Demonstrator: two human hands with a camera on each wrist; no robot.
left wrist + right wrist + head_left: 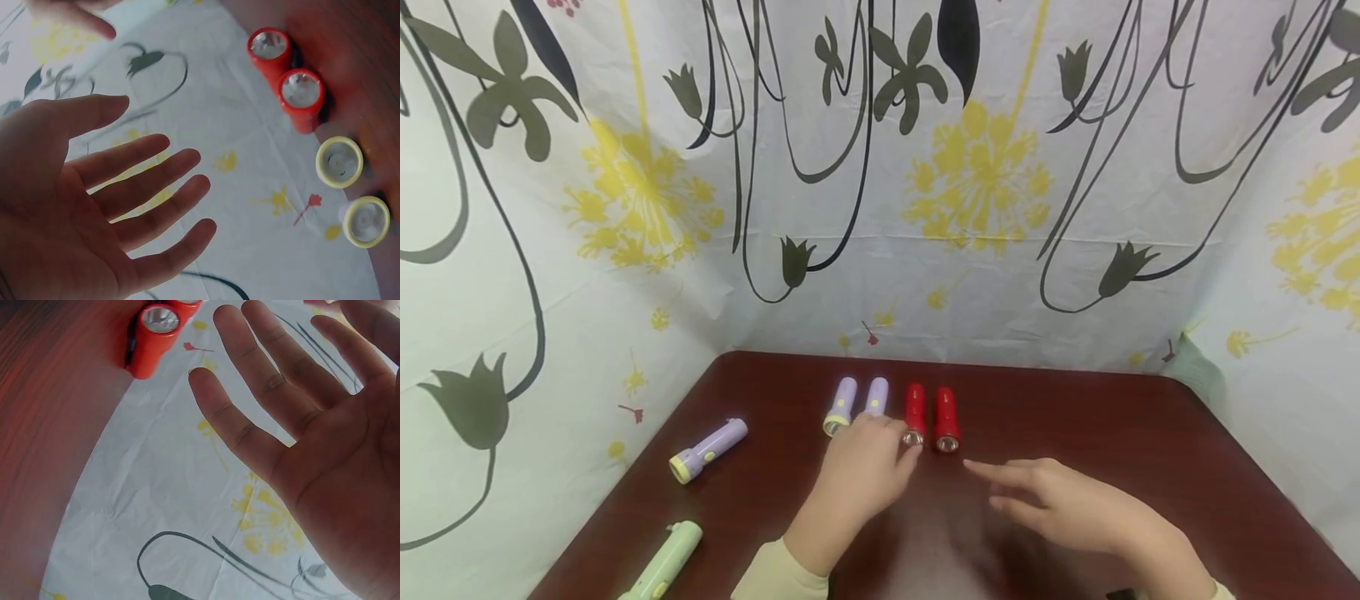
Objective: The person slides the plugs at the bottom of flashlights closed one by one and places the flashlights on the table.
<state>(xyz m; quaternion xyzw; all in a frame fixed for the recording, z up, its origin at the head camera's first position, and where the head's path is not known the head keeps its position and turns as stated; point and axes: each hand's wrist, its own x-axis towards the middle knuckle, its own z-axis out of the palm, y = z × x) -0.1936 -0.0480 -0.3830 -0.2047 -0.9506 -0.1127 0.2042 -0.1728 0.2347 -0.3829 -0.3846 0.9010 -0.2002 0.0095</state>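
Observation:
My left hand is held over the table in front of two purple flashlights with yellow rims, overlapping the lens end of one purple flashlight in the head view. Its fingers are spread and nothing is in its palm, as the left wrist view shows. The other purple flashlight lies just left of it. Two red flashlights, a left one and a right one, lie side by side with lenses toward me. My right hand hovers to their right, fingers extended and holding nothing.
On the left of the dark red table lies a third purple flashlight, set at an angle. Nearer me is a green flashlight, partly cut off by the frame. A patterned cloth hangs behind and at both sides.

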